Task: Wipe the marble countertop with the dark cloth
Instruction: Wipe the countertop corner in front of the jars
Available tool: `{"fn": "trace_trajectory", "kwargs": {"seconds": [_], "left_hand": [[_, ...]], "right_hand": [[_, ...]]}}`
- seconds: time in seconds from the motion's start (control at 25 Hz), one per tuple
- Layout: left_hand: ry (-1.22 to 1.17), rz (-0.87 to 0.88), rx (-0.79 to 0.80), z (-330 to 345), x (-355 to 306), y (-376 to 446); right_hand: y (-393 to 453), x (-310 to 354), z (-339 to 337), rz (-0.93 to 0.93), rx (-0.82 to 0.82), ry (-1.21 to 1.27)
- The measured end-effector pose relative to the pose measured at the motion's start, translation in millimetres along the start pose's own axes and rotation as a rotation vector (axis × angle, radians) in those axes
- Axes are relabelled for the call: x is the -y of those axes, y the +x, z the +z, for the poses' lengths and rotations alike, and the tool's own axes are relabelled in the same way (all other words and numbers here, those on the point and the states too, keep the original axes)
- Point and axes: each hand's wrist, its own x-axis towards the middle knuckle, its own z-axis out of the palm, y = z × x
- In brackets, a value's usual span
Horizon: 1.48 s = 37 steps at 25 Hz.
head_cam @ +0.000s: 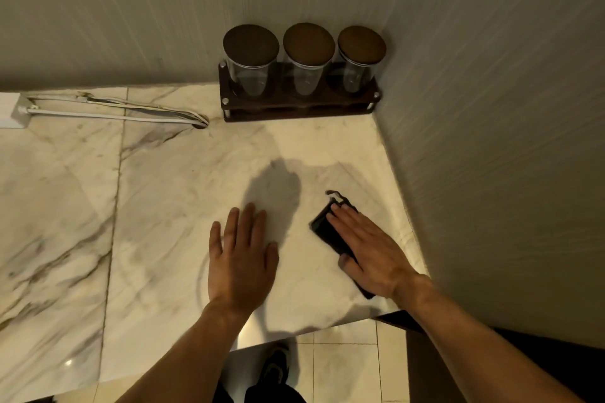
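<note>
The dark cloth (324,229) lies folded on the white veined marble countertop (170,206), near the right wall. My right hand (370,249) presses flat on top of it with fingers stretched out, covering most of it; a loose strip of the cloth sticks out beyond my fingertips. My left hand (242,255) rests palm down on the bare marble just left of the cloth, fingers spread, holding nothing.
A dark wooden rack (301,105) with three lidded glass jars (309,59) stands in the back corner. White cables (114,114) run from a white box (13,109) at the far left. The right wall (491,141) is close. The counter's front edge drops to tiled floor (343,370).
</note>
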Motion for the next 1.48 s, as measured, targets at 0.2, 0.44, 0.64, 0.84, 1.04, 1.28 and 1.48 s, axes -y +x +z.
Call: {"fn": "trace_trajectory", "kwargs": {"seconds": [0.2,0.44,0.64,0.84,1.04,1.28,1.48], "left_hand": [[0.02,-0.016,0.016,-1,-3,2],[0.005,-0.005,-0.027,-5,-3,2],[0.013,0.002,-0.063,-4,-3,2],[0.016,-0.013,-0.068,-4,-4,3],[0.024,-0.02,-0.05,-3,-2,3],[0.027,-0.034,-0.023,-2,-2,5],[0.019,-0.036,-0.001,0,-1,4]], "right_hand": [[47,-25,-13,0.025,-0.019,-0.022],[100,-47,-28,0.125,-0.066,0.0],[133,-59,-40,0.271,-0.165,0.05],[152,-63,-45,0.429,-0.217,0.072],[154,-57,-44,0.572,-0.309,0.152],[130,-46,-31,0.662,-0.356,0.165],[103,-33,-20,0.698,-0.376,0.174]]}}
